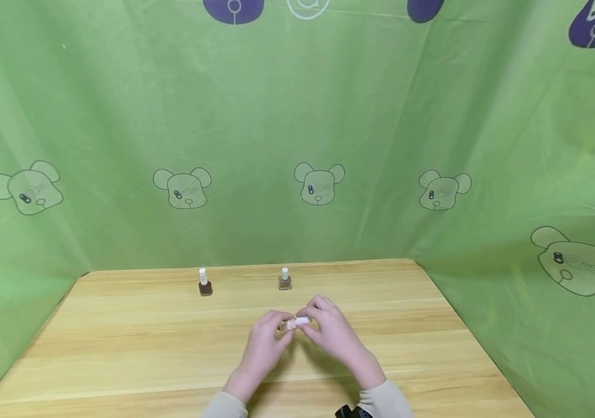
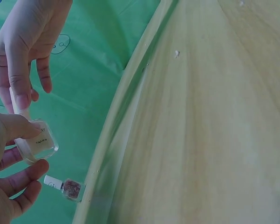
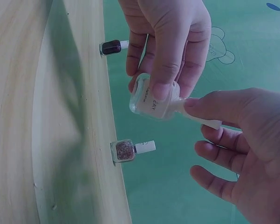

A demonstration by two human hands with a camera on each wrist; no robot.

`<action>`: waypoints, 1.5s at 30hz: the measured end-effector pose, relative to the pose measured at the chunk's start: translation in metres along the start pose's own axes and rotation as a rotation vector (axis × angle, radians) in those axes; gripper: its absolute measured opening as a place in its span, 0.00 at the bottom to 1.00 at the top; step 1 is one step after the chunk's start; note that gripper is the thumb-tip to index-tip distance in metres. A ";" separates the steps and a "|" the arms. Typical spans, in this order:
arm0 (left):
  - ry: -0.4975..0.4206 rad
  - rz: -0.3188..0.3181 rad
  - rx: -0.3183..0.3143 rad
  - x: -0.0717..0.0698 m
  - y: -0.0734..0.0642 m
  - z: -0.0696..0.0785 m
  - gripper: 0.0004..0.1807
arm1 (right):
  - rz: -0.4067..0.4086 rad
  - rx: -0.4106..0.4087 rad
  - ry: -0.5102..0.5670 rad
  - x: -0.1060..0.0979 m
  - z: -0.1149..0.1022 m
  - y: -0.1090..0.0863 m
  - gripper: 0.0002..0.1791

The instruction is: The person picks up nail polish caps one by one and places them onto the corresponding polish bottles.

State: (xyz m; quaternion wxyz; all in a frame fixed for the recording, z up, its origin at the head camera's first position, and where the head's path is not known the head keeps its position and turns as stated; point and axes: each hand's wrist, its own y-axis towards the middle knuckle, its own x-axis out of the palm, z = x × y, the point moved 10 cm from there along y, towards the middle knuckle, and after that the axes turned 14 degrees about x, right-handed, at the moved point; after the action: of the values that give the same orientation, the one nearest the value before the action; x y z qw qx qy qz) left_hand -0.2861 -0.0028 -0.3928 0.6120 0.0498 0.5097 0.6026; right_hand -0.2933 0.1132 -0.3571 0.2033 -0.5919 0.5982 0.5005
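Observation:
A clear nail polish bottle (image 3: 146, 100) with pale contents and a long white cap (image 3: 202, 119) is held above the wooden table, lying nearly sideways in the head view. My left hand (image 1: 264, 343) pinches its glass body between thumb and fingers, the thumb over the printed label. My right hand (image 1: 335, 335) pinches the white cap with thumb and index finger, its other fingers loosely bent. In the left wrist view, the bottle's body (image 2: 39, 142) shows label and glass base, while the fingers partly cover the cap.
A glittery brownish nail polish bottle (image 1: 284, 283) with a white cap stands upright near the table's back edge. Further left stands a dark nail polish bottle (image 1: 205, 287). Green curtain (image 1: 287, 116) with bear-head prints surrounds the wooden table (image 1: 119, 348) at back and sides.

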 end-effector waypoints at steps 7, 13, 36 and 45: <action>-0.005 -0.013 -0.001 0.003 -0.003 0.000 0.13 | -0.035 -0.006 -0.014 0.005 0.000 -0.001 0.10; -0.005 -0.012 0.033 0.005 -0.004 0.001 0.13 | -0.074 0.009 -0.002 0.008 0.002 -0.003 0.08; -0.062 -0.002 -0.070 0.001 -0.004 -0.016 0.14 | -0.076 0.154 0.283 0.000 0.027 0.008 0.26; -0.218 -0.005 -0.133 0.006 -0.003 -0.027 0.15 | -0.154 0.212 0.558 0.009 0.043 0.013 0.22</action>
State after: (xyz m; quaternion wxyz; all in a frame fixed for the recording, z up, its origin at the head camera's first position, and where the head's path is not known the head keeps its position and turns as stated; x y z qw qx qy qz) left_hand -0.3033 -0.0139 -0.4109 0.6673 0.0732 0.3993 0.6245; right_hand -0.3219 0.1424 -0.3781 0.1291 -0.7254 0.6334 0.2365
